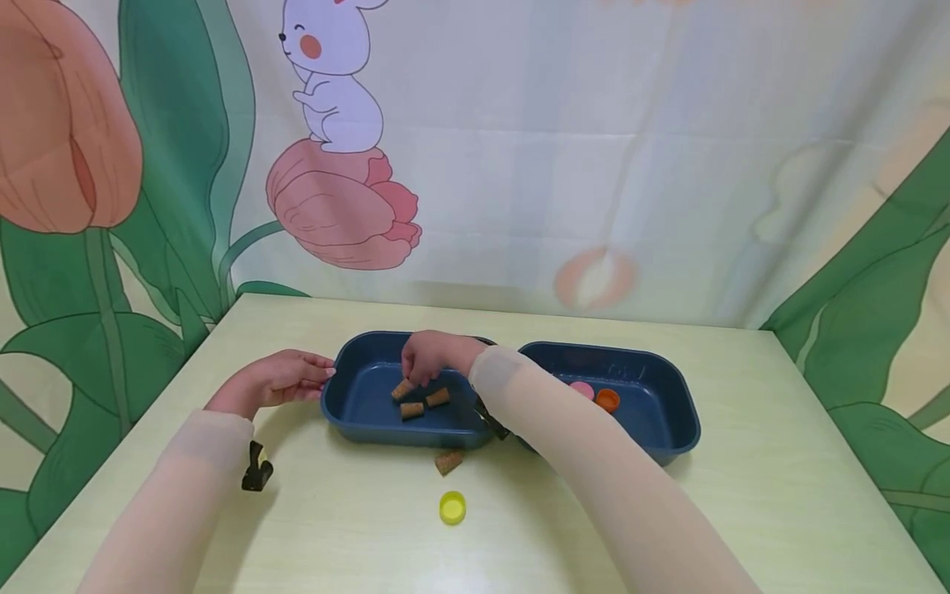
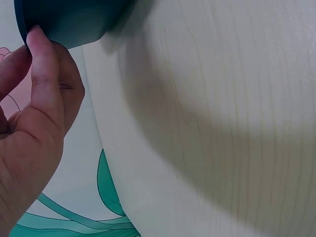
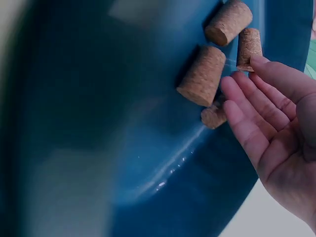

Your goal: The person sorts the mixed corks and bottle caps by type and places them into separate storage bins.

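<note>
My left hand pinches the left rim of a dark blue tray between thumb and fingers; the left wrist view shows the thumb on the tray's wall. Reaching into that tray, my right hand holds a tapered cork by one end, at its thumb and fingertips. Other corks lie on the tray floor, among them one cork and a second cork. Partly hidden behind the right fingers is another cork.
A second blue tray stands at the right, holding a pink cap and an orange cap; my right forearm hides part of it. On the table before the trays lie a cork and a yellow cap. A printed curtain hangs behind.
</note>
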`<state>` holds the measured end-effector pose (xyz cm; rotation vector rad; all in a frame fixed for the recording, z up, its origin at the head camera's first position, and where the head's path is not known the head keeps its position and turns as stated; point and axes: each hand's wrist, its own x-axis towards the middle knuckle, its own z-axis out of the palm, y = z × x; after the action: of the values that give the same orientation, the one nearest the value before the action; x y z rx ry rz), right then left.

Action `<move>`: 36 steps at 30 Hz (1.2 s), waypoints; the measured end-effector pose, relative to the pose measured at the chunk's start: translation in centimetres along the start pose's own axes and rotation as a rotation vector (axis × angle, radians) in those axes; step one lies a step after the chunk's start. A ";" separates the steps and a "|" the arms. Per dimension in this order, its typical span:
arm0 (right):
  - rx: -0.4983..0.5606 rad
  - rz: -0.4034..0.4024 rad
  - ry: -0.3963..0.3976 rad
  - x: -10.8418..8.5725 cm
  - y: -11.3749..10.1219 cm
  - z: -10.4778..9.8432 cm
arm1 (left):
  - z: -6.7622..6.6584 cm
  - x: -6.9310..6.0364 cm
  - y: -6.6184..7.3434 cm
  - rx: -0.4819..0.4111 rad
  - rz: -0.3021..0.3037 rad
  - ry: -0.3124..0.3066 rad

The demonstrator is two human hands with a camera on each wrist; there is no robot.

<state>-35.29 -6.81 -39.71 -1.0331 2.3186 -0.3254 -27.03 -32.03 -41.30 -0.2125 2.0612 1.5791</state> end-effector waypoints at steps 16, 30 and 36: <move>-0.064 0.066 -0.039 0.8 -0.1 0.6 | 0.0 0.0 0.1 0.009 -0.002 0.000; -0.018 0.121 -0.093 -1.2 -1.7 -0.2 | -0.2 -0.1 -0.1 0.021 0.015 -0.007; -0.018 0.118 -0.114 0.2 -0.5 0.0 | 0.0 -0.2 0.0 0.017 0.009 -0.001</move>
<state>-35.08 -7.35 -39.57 -0.8947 2.2712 -0.1943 -26.90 -32.07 -41.21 -0.1970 2.0766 1.5664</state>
